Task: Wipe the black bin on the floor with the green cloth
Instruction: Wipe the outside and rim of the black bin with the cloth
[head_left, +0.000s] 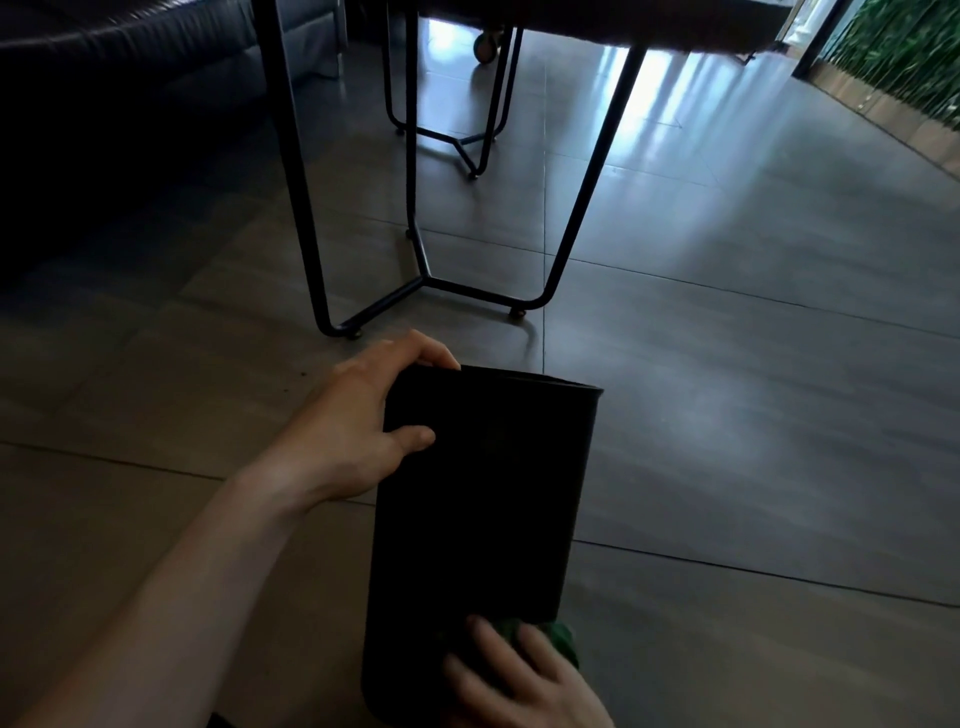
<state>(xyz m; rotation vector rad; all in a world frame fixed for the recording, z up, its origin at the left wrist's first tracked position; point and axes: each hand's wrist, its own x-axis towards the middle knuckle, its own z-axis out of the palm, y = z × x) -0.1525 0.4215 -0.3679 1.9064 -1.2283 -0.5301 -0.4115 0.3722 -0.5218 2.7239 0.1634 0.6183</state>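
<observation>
The black bin (483, 499) lies tipped on the tiled floor, its open rim pointing away from me. My left hand (358, 421) grips the rim at the far left, fingers curled over the edge and thumb on the outer wall. My right hand (524, 680) presses the green cloth (558, 642) flat against the bin's near end, fingers spread and straight; most of the cloth is hidden under the hand.
A black metal table frame (426, 280) stands just beyond the bin, with a second frame (467, 140) farther back. A dark sofa (130, 78) fills the upper left. Green foliage (904, 52) shows at the upper right. Tiled floor (753, 389) stretches to the right.
</observation>
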